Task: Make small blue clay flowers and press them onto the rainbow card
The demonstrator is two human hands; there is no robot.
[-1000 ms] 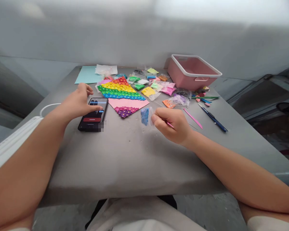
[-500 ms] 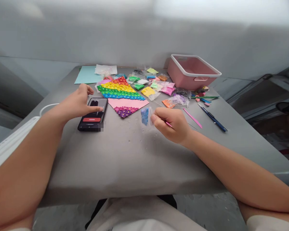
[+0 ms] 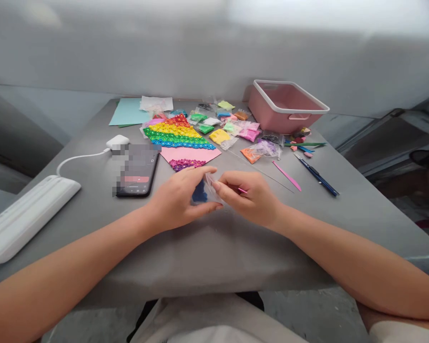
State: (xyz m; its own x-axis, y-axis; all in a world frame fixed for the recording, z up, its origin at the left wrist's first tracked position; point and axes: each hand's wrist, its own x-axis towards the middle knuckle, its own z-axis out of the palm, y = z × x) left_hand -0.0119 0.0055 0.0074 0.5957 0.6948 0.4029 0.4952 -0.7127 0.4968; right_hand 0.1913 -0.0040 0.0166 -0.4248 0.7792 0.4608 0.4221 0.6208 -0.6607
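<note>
phone screen (image 3: 135,166) pixelated, blue bag (image 3: 199,195) partly covered, white device (image 3: 25,215) cropped left

worktop (image 3: 186,247): grey, matte | wall (image 3: 164,52): pale grey, blurred, behind it | floor (image 3: 307,309): grey, below front edge | light: soft, even

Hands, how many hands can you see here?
2. The left hand and the right hand are together over the middle of the table, both pinching a small clear bag with blue bits inside. No other hands show.

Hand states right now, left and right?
Left hand: closed, pinching the clear bag of blue pieces.
Right hand: closed, pinching the same bag, pink stick tucked in.
</note>
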